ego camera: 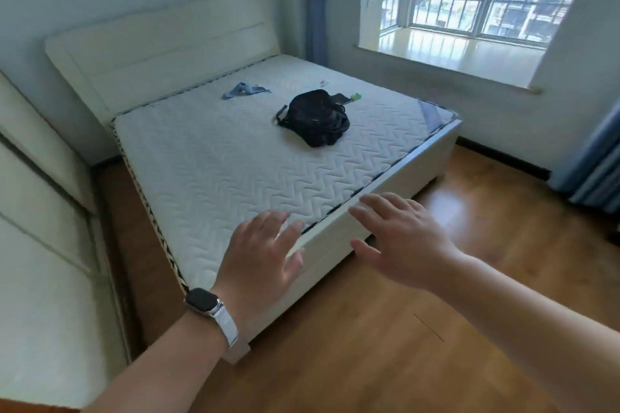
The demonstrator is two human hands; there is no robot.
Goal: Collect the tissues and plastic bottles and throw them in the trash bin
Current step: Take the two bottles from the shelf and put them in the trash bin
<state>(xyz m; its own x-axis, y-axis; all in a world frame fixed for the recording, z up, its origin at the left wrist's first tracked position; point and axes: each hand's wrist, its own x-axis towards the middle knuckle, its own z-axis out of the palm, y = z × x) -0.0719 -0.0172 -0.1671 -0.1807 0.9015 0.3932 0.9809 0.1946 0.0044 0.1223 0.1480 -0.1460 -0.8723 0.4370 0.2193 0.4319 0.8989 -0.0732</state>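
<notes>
My left hand (260,258), with a watch on its wrist, and my right hand (399,241) are both stretched out over the foot corner of a bare white mattress (235,157), fingers spread and holding nothing. Far off on the mattress lies a small white crumpled thing (323,81) that may be a tissue. A small green item (355,97) sits beside a dark flat object behind a black backpack (317,117). No plastic bottle or trash bin is in view.
A blue cloth strip (243,89) lies near the cream headboard (161,43). White cabinets (43,245) stand on the left. Wooden floor (436,329) spreads to the right, below a window sill (446,57) and blue curtains (600,164).
</notes>
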